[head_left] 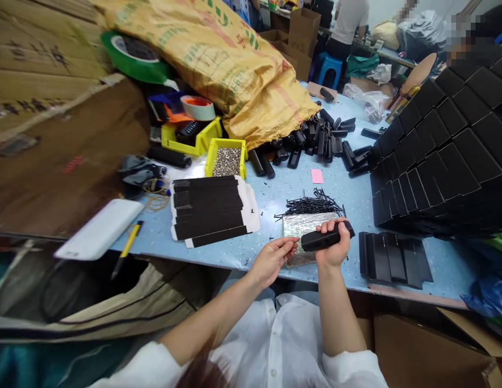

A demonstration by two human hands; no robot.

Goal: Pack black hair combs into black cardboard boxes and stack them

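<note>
My right hand is wrapped round an oblong black casing, held level above the front of the table. Just left of its end, my left hand has thumb and forefinger pinched together. Whatever may be between those fingertips is too small to make out. Under both hands lies a silver, foil-like block. A heap of thin black pins is spread right behind the block.
Stacked black boxes rise on the right, with flat black pieces in front. Black cartons lie left, below a yellow bin of small metal parts. A yellow sack and loose black casings fill the back.
</note>
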